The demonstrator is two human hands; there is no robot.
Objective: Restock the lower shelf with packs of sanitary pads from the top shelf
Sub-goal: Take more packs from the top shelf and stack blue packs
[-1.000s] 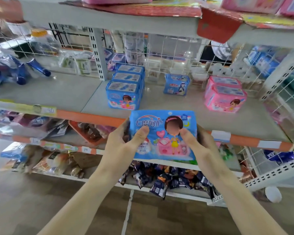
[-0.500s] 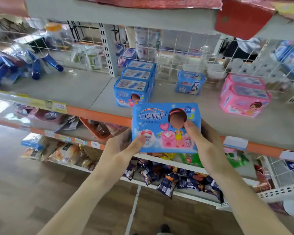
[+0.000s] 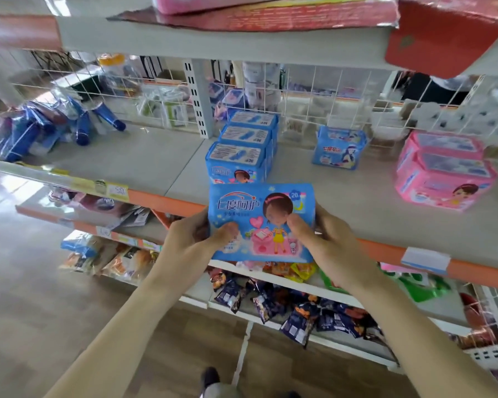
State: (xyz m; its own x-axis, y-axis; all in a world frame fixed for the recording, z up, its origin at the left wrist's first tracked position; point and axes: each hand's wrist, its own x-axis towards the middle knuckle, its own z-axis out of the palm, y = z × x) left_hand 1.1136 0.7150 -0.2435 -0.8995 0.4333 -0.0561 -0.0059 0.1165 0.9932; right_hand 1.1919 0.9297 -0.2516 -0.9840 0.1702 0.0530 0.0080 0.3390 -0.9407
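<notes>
Grey shop shelving with orange front strips fills the view, and a white wire grid backs the lower shelf. At the centre, just in front of that shelf's edge, a blue pack of sanitary pads is held upright, its printed face toward the camera. The left hand grips its left edge and the right hand its right edge, thumbs pressed on the front, fingers curled behind. At twelve o'clock from the pack, close behind it, a row of blue packs stands on the shelf. At one o'clock a single blue pack stands near the grid. At two o'clock sit the pink packs. At ten o'clock lie blue tubes. At six o'clock, lower down, dark snack packets lie heaped.
</notes>
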